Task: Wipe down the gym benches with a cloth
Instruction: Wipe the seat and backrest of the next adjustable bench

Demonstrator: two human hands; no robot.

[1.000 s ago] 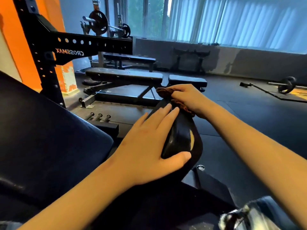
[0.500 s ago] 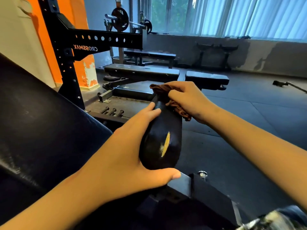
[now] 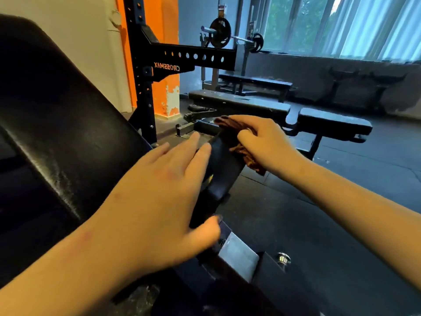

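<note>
A narrow black padded seat (image 3: 222,169) of a gym bench tilts up in front of me, its large black backrest (image 3: 57,137) filling the left side. My left hand (image 3: 164,195) lies against the seat's left side with straight fingers, thumb under its near end. My right hand (image 3: 262,142) grips a crumpled brown cloth (image 3: 241,147) and presses it on the seat's far top end. Part of the cloth hangs below the hand.
A black rack upright (image 3: 141,87) marked CROSSMAX stands behind the backrest. A flat black bench (image 3: 330,124) lies across the floor beyond my hands, another bench (image 3: 255,80) and a loaded barbell (image 3: 219,35) farther back. Dark rubber floor (image 3: 341,201) spreads to the right.
The view has swung left and closer. My right hand with the cloth stays on the seat's far end, while my left hand's fingers have spread along the seat's side.
</note>
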